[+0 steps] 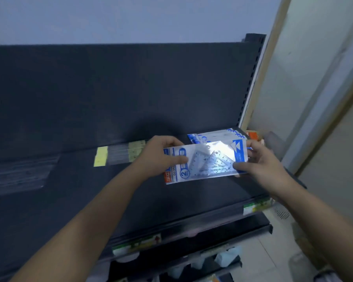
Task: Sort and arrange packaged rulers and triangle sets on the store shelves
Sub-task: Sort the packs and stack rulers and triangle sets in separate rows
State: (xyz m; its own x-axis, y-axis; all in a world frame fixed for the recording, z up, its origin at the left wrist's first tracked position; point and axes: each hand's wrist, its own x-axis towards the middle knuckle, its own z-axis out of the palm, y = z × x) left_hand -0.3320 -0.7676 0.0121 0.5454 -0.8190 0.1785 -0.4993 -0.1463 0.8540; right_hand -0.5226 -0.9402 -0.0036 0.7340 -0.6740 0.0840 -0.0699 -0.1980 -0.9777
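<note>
Triangle set packet (pixel 205 161) held over the dark shelf (pixel 130 190) by both hands.
The left hand (pixel 161 155) has its fingers (pixel 179 159) clamped on the packet's left end, and the right hand (pixel 261 163) pinches its right end. A stack of like packets (pixel 216 136) lies at the shelf's back right corner.
</note>
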